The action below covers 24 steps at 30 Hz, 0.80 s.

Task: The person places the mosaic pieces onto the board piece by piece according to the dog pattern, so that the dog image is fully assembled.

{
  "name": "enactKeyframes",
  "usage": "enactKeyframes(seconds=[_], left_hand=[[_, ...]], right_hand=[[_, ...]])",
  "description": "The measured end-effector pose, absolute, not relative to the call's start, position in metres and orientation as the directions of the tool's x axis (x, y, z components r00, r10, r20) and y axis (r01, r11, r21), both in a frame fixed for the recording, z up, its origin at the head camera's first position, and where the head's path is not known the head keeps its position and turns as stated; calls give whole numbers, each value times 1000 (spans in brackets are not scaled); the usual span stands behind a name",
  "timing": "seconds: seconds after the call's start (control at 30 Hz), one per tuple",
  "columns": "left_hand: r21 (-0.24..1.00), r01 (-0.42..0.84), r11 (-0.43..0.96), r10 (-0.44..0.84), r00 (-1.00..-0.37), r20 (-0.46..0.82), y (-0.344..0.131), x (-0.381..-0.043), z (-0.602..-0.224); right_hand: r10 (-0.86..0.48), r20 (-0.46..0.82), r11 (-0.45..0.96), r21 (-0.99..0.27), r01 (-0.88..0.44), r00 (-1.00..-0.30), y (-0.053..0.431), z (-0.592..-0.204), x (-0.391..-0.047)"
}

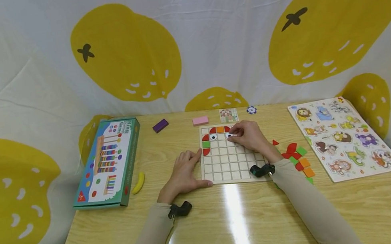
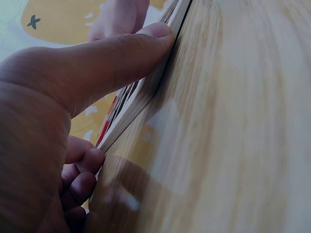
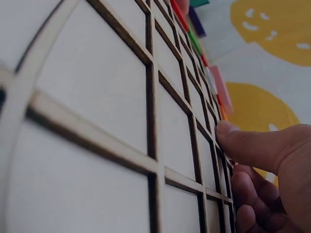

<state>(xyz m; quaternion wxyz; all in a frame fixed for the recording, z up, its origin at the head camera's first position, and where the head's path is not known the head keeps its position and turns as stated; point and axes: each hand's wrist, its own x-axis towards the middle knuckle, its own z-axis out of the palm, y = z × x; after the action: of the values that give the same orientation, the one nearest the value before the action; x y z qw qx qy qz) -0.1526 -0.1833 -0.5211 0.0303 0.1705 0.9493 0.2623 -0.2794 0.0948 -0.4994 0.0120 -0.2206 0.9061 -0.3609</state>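
A wooden grid board (image 1: 225,164) lies mid-table, with red quarter-round tiles, an orange tile (image 1: 220,129) and a green tile (image 1: 206,144) in its upper left cells. One white eye tile (image 1: 213,137) sits among them. My right hand (image 1: 252,136) pinches a second eye tile (image 1: 229,135) at the board's upper right; its fingertips partly cover this tile. In the right wrist view the thumb (image 3: 252,145) touches the grid's far part. My left hand (image 1: 184,173) rests against the board's left side, fingers spread, its thumb (image 2: 121,56) along the near edge.
Loose red, green and orange tiles (image 1: 296,158) lie beside the right forearm. An animal puzzle board (image 1: 345,137) stands right; a game box (image 1: 109,164) and toy banana (image 1: 139,183) left. Behind are purple (image 1: 160,125) and pink blocks (image 1: 200,120), a pattern card (image 1: 229,115) and a chip (image 1: 251,110).
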Motion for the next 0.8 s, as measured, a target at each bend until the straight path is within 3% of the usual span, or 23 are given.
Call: enactKeyframes(seconds=[0.37,0.6,0.8], left_hand=[[504,314,805,349,-937,26,-178,-151,-520],[510,303,805,336,-942,29,-179,-150,-520],[521,298,800,330,-943,32,-182,-151,-521]], right_hand=[[-390,138,591,-721,-363,-910,134,-486,-276],[-401,48,700,-628,-340,-915,200,-475,-269],[-414,-56,757,-575,-310,-909,227,-479,-258]])
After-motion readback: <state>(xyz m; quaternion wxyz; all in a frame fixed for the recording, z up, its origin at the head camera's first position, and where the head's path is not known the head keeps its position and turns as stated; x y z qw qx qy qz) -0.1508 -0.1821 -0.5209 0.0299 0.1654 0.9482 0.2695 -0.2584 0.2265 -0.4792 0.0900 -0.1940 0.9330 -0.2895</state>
